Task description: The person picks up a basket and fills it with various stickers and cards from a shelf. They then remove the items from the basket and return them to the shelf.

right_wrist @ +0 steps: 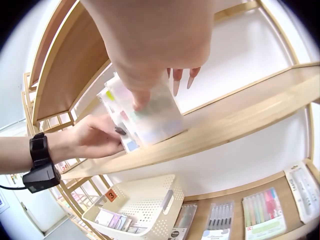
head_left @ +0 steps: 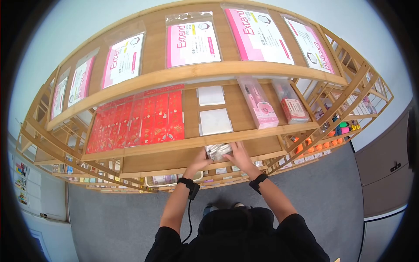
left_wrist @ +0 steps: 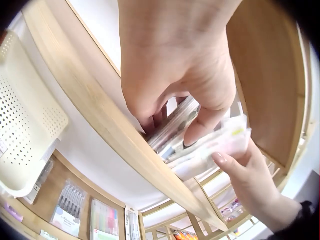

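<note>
A stack of small clear packets with pale printed contents is between both hands at the front edge of the lower shelf. My left hand grips the stack from its side, thumb on one face and fingers on the other, as the left wrist view shows. From the opposite side my right hand pinches the outer packets, its thumb laid on their face. In the right wrist view the whitish front packet hides most of those behind it, and the left thumb sits at the stack's edge.
Above are red patterned packets, white square packs and a pink boxed set. Higher up lie "Extend" packs. A cream perforated basket holding small packets stands below, beside pen sets. The wooden shelf rail runs close under the hands.
</note>
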